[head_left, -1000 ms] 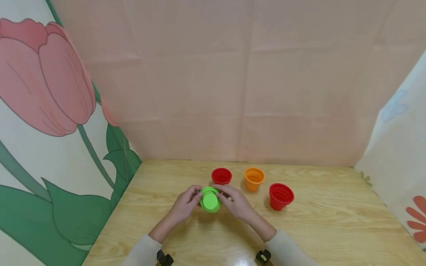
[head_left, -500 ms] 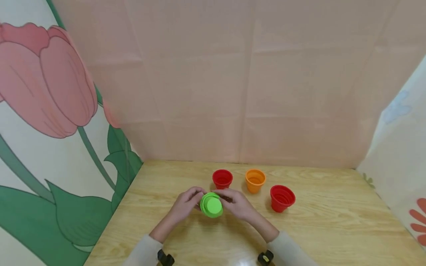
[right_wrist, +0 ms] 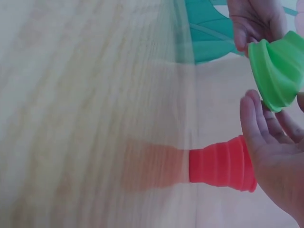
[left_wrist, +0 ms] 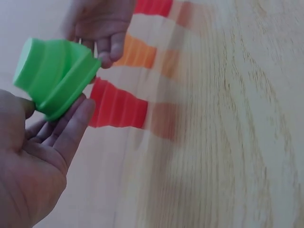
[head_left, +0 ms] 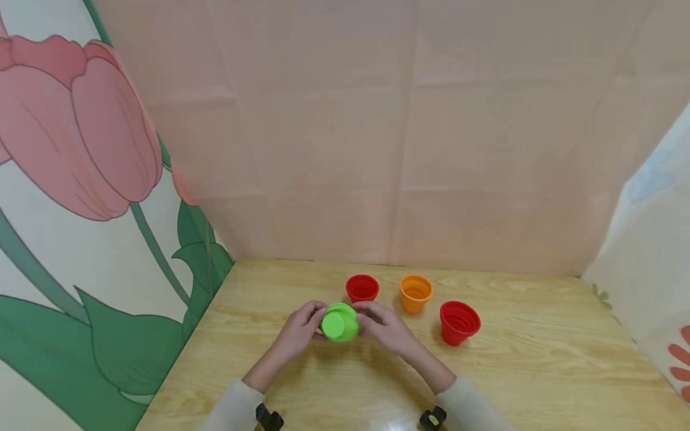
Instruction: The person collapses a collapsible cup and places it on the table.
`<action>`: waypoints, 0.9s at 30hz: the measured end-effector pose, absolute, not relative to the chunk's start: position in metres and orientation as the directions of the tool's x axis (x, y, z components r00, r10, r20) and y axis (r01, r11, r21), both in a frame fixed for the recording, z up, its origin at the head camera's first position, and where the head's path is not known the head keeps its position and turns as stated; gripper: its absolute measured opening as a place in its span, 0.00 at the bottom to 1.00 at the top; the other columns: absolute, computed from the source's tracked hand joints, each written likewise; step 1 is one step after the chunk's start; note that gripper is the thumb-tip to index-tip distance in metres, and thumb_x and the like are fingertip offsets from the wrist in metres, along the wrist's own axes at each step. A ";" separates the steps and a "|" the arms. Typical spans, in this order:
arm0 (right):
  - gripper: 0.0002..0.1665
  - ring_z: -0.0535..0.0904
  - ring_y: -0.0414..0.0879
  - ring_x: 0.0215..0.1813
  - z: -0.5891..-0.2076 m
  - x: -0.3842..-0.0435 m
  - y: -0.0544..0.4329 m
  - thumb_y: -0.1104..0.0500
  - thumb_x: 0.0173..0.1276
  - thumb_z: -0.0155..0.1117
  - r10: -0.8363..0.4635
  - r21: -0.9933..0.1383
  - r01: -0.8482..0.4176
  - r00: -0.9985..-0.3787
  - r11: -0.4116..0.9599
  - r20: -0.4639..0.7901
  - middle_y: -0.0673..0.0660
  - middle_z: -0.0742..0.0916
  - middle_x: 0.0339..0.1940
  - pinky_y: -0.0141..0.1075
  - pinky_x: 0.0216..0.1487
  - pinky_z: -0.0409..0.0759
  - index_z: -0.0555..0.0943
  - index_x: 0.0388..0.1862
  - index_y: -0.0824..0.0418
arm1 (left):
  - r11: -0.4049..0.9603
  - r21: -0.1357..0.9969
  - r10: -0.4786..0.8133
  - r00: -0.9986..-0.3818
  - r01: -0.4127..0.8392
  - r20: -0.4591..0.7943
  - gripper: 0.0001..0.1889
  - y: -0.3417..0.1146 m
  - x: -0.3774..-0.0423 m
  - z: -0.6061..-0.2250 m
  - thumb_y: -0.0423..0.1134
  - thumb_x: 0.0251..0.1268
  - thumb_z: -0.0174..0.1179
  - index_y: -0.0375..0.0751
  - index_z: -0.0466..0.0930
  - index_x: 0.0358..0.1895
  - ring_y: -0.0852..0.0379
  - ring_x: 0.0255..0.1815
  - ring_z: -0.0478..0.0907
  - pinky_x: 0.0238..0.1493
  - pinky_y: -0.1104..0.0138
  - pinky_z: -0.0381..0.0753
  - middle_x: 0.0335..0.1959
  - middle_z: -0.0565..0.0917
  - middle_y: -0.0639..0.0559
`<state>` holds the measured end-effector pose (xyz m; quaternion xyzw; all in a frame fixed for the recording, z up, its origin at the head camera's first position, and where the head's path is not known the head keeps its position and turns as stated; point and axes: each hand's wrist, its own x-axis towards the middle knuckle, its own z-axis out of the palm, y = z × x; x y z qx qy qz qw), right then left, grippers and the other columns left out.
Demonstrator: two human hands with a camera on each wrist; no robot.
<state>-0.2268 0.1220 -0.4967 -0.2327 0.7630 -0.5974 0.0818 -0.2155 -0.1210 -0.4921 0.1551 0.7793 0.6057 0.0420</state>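
Note:
A green collapsible cup [head_left: 342, 324] is held above the table, its base tilted toward the head camera. One side of its ribbed wall is folded in, as the left wrist view shows on the green cup [left_wrist: 57, 71]. My left hand [head_left: 298, 330] pinches its rim on the left between thumb and fingers. From the right, my right hand [head_left: 389, 330] holds the opposite side; in the right wrist view the fingers of the right hand [right_wrist: 280, 159] lie under the rim, with the thumb partly cut off by the frame edge.
Behind the hands a red collapsible cup [head_left: 362, 288] stands upright. To its right are an orange cup [head_left: 415, 294] and another red cup [head_left: 460, 323], both upright with mouths up. The wooden table [head_left: 539, 353] ends at a pink backdrop [head_left: 323, 227].
Between the hands the green cup has tipped, its base swinging to the left and its folded wall shifting. My right fingers have moved along its side. The head view has shifted slightly.

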 end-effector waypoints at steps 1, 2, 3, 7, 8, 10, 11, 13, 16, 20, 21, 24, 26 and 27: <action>0.22 0.84 0.48 0.48 -0.498 -0.227 0.122 0.55 0.80 0.55 -0.461 -0.962 -0.223 -0.878 0.154 0.130 0.64 0.84 0.55 0.56 0.53 0.84 0.75 0.67 0.65 | 0.211 0.958 0.279 -0.951 0.192 0.129 0.16 -0.121 -0.216 -0.493 0.39 0.82 0.49 0.29 0.74 0.59 0.50 0.39 0.85 0.37 0.59 0.90 0.50 0.81 0.36; 0.23 0.84 0.48 0.48 -0.498 -0.226 0.122 0.56 0.81 0.55 -0.472 -0.970 -0.200 -0.874 0.134 0.115 0.65 0.84 0.55 0.58 0.53 0.84 0.73 0.68 0.66 | 0.203 0.961 0.276 -0.953 0.188 0.128 0.17 -0.121 -0.216 -0.493 0.38 0.82 0.48 0.28 0.73 0.61 0.50 0.39 0.85 0.38 0.58 0.90 0.50 0.80 0.35; 0.23 0.84 0.48 0.48 -0.498 -0.226 0.122 0.56 0.81 0.54 -0.484 -0.977 -0.181 -0.869 0.115 0.104 0.65 0.83 0.54 0.58 0.54 0.83 0.72 0.68 0.67 | 0.198 0.963 0.280 -0.953 0.180 0.120 0.17 -0.121 -0.215 -0.493 0.36 0.82 0.47 0.27 0.72 0.63 0.50 0.39 0.85 0.39 0.56 0.90 0.50 0.79 0.35; 0.24 0.82 0.48 0.50 -0.499 -0.225 0.120 0.56 0.81 0.54 -0.505 -0.986 -0.143 -0.860 0.085 0.081 0.66 0.81 0.56 0.59 0.55 0.83 0.70 0.69 0.68 | 0.209 0.969 0.326 -0.944 0.128 0.054 0.19 -0.121 -0.212 -0.490 0.38 0.83 0.47 0.31 0.73 0.66 0.52 0.36 0.84 0.40 0.47 0.88 0.51 0.80 0.36; 0.24 0.81 0.48 0.50 -0.498 -0.225 0.120 0.56 0.81 0.54 -0.507 -0.987 -0.136 -0.859 0.086 0.074 0.66 0.81 0.57 0.57 0.55 0.83 0.71 0.69 0.68 | 0.218 0.970 0.346 -0.938 0.108 0.026 0.19 -0.121 -0.211 -0.489 0.41 0.83 0.48 0.33 0.74 0.65 0.52 0.35 0.84 0.40 0.46 0.88 0.48 0.81 0.38; 0.24 0.81 0.48 0.50 -0.496 -0.225 0.119 0.55 0.81 0.54 -0.509 -0.985 -0.134 -0.859 0.111 0.060 0.66 0.81 0.60 0.51 0.54 0.84 0.73 0.68 0.67 | 0.249 0.965 0.372 -0.928 0.084 -0.015 0.20 -0.122 -0.210 -0.486 0.47 0.81 0.50 0.36 0.78 0.60 0.51 0.30 0.85 0.36 0.47 0.88 0.44 0.84 0.41; 0.24 0.81 0.48 0.51 -0.495 -0.225 0.119 0.54 0.81 0.54 -0.508 -0.983 -0.132 -0.860 0.125 0.051 0.65 0.81 0.61 0.48 0.54 0.84 0.74 0.68 0.66 | 0.263 0.962 0.387 -0.922 0.077 -0.032 0.21 -0.122 -0.211 -0.486 0.50 0.80 0.51 0.37 0.80 0.58 0.51 0.28 0.85 0.34 0.48 0.89 0.41 0.86 0.42; 0.25 0.81 0.47 0.51 -0.493 -0.225 0.119 0.53 0.81 0.54 -0.506 -0.979 -0.132 -0.862 0.154 0.036 0.64 0.81 0.62 0.41 0.53 0.84 0.75 0.68 0.66 | 0.296 0.953 0.414 -0.908 0.071 -0.061 0.21 -0.122 -0.212 -0.485 0.53 0.78 0.53 0.38 0.82 0.54 0.50 0.25 0.85 0.30 0.51 0.88 0.34 0.87 0.45; 0.26 0.82 0.48 0.50 -0.494 -0.226 0.120 0.50 0.80 0.55 -0.493 -0.982 -0.109 -0.870 0.156 0.019 0.62 0.82 0.62 0.41 0.54 0.83 0.75 0.68 0.65 | 0.323 0.943 0.426 -0.902 0.082 -0.067 0.19 -0.120 -0.214 -0.485 0.52 0.78 0.54 0.39 0.81 0.51 0.50 0.23 0.85 0.28 0.51 0.88 0.29 0.87 0.47; 0.28 0.83 0.50 0.52 -0.496 -0.226 0.122 0.51 0.81 0.54 -0.496 -0.993 -0.068 -0.868 0.093 0.013 0.65 0.81 0.64 0.48 0.58 0.83 0.72 0.70 0.67 | 0.315 0.945 0.409 -0.911 0.091 -0.048 0.19 -0.118 -0.215 -0.486 0.51 0.80 0.51 0.37 0.77 0.50 0.48 0.23 0.86 0.30 0.47 0.88 0.26 0.86 0.45; 0.28 0.82 0.50 0.53 -0.497 -0.226 0.122 0.52 0.81 0.54 -0.498 -0.994 -0.064 -0.867 0.085 0.013 0.65 0.80 0.64 0.49 0.58 0.83 0.71 0.71 0.67 | 0.309 0.947 0.405 -0.913 0.088 -0.047 0.19 -0.117 -0.215 -0.486 0.51 0.81 0.50 0.37 0.77 0.50 0.47 0.23 0.86 0.30 0.46 0.87 0.26 0.86 0.44; 0.28 0.81 0.51 0.54 -0.498 -0.226 0.122 0.54 0.80 0.56 -0.500 -0.994 -0.067 -0.866 0.091 0.013 0.66 0.79 0.64 0.51 0.55 0.85 0.70 0.72 0.66 | 0.306 0.948 0.403 -0.914 0.084 -0.050 0.19 -0.116 -0.215 -0.488 0.51 0.82 0.48 0.36 0.75 0.51 0.43 0.23 0.86 0.29 0.47 0.87 0.25 0.86 0.38; 0.27 0.80 0.50 0.53 -0.498 -0.226 0.122 0.56 0.79 0.57 -0.491 -0.990 -0.084 -0.871 0.116 0.016 0.66 0.79 0.63 0.50 0.53 0.86 0.70 0.72 0.65 | 0.324 0.943 0.403 -0.913 0.077 -0.064 0.19 -0.115 -0.214 -0.490 0.51 0.82 0.48 0.37 0.74 0.54 0.42 0.23 0.86 0.28 0.48 0.87 0.25 0.85 0.35; 0.26 0.80 0.50 0.52 -0.498 -0.226 0.121 0.56 0.79 0.57 -0.484 -0.987 -0.091 -0.875 0.131 0.017 0.66 0.79 0.62 0.50 0.52 0.86 0.71 0.72 0.64 | 0.335 0.939 0.401 -0.913 0.072 -0.073 0.19 -0.115 -0.213 -0.490 0.52 0.82 0.48 0.38 0.73 0.55 0.42 0.22 0.86 0.27 0.49 0.87 0.25 0.85 0.34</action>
